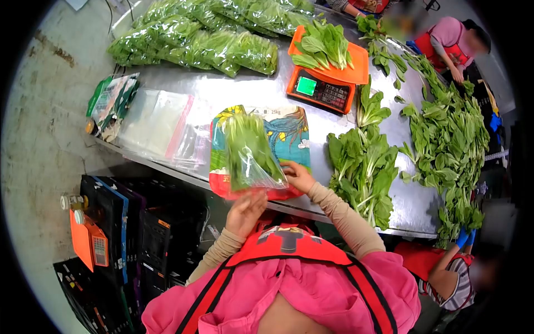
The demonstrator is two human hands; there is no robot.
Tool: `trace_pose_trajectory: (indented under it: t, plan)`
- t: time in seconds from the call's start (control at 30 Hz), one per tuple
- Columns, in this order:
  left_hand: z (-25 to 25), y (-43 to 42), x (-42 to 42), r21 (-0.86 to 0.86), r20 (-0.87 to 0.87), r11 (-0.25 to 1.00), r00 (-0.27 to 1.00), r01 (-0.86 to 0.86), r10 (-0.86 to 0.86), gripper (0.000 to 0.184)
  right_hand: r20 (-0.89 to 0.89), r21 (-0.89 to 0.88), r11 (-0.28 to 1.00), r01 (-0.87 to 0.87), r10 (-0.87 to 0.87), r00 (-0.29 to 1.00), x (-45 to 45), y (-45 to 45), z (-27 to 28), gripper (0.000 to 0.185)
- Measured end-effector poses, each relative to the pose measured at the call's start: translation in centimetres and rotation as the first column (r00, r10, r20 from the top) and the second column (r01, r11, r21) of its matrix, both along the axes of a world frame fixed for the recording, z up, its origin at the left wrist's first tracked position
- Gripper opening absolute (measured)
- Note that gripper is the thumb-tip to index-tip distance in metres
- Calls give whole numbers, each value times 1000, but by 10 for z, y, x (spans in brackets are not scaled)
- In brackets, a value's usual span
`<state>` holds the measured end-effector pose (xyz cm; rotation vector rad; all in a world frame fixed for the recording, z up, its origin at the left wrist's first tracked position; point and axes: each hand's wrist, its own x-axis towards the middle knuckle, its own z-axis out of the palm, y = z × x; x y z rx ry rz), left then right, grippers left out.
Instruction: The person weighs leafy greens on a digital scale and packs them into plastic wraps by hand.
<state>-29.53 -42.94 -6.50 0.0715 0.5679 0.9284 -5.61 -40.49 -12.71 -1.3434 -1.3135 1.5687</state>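
Observation:
A clear plastic bag of leafy greens lies on a colourful printed sack near the table's front edge. My right hand is at the bag's lower right corner, its fingertips touching the plastic, thumb and fingers apart. Just below the bag's near end is my left hand, slightly blurred, with its fingers stretched out and nothing in them. Whether the left fingertips touch the plastic, I cannot tell.
Flat plastic bags lie left. An orange scale bears loose greens. Filled bags line the back. Greens are piled right and farther right. Co-workers stand around the table; black crates are lower left.

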Motion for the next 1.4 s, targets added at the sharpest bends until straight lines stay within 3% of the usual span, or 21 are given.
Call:
trace_pose_trajectory:
  t: [0.03, 0.07, 0.23, 0.3, 0.33, 0.37, 0.4, 0.47, 0.5, 0.57, 0.6, 0.63, 0.77, 0.83, 0.9, 0.97, 1.03, 1.07, 1.23, 1.33, 1.4]
  plan:
    - [-16, -9, -10, -98, 26, 993, 998, 67, -65, 20, -159, -209, 961, 181, -216, 964, 2, 0, -3, 47]
    - [-23, -11, -17, -193, 57, 972, 990, 137, -128, 19, -237, -272, 933, 238, -304, 923, 0, -4, 1, 47]
    - [23, -12, -21, -163, -174, 984, 980, 70, -98, 52, -300, -380, 900, 212, -337, 892, -13, -25, 36, 57]
    - [27, -12, -18, 14, -627, 1000, 779, 15, -3, 62, -193, -141, 951, 277, -300, 934, -25, -44, 48, 73]
    - [18, -12, -16, 123, -769, 991, 637, 59, 58, 66, -194, -139, 950, 279, -302, 933, -29, -53, 53, 73]
    - [13, -8, -19, 126, -769, 990, 636, 64, 57, 66, 11, 69, 955, 287, -288, 957, -34, -62, 56, 81]
    - [9, -2, -25, 244, -866, 951, 485, 193, 124, 65, 215, 269, 931, 248, -309, 926, -40, -67, 61, 89]
    - [-5, 8, -33, 465, -885, 807, 171, 364, 433, 52, 343, 288, 931, 224, -319, 883, -49, -73, 80, 94]
    - [-2, 13, -37, 463, -886, 805, 178, 371, 428, 52, 469, 297, 937, 185, -312, 827, -54, -76, 85, 99]
    - [9, 23, -48, 315, -922, 774, -16, 549, 387, 35, 489, 368, 905, 215, -385, 783, -65, -80, 80, 91]
    - [11, 24, -50, 392, -874, 710, -5, 585, 486, 19, 584, 374, 909, 185, -385, 715, -70, -79, 80, 83]
    - [13, 27, -53, 391, -875, 709, -3, 588, 485, 19, 669, 373, 915, 154, -380, 638, -75, -78, 78, 76]
    - [34, 44, -63, 473, -741, 461, 56, 751, 669, 11, 624, 521, 845, 122, -475, 621, -68, -67, 84, 46]
    - [65, 46, -60, 502, -822, 571, 154, 649, 548, 12, 505, 482, 854, 197, -454, 734, -58, -62, 102, 36]
    - [73, 36, -65, 559, -802, 596, 193, 576, 566, 18, 353, 381, 844, 378, -511, 784, -59, -69, 126, 33]
    - [43, 18, -77, 423, -847, 574, 80, 701, 526, 25, 497, 336, 887, 315, -452, 741, -59, -92, 85, 32]
    - [12, -3, -85, 335, -913, 611, 86, 717, 400, 37, 606, 363, 902, 232, -418, 677, -72, -119, 51, 32]
    - [4, -11, -85, 332, -930, 663, 114, 671, 350, 41, 597, 303, 902, 307, -431, 677, -76, -127, 46, 30]
    - [10, -5, -85, 277, -914, 620, 3, 734, 405, 32, 707, 306, 874, 377, -474, 525, -90, -126, 93, 23]
    - [14, -5, -88, 428, -897, 670, 197, 607, 395, 17, 653, 501, 796, 341, -606, 455, -88, -128, 100, 15]
    - [14, -10, -94, 377, -926, 739, 194, 559, 325, 18, 642, 438, 808, 394, -588, 492, -85, -137, 88, 13]
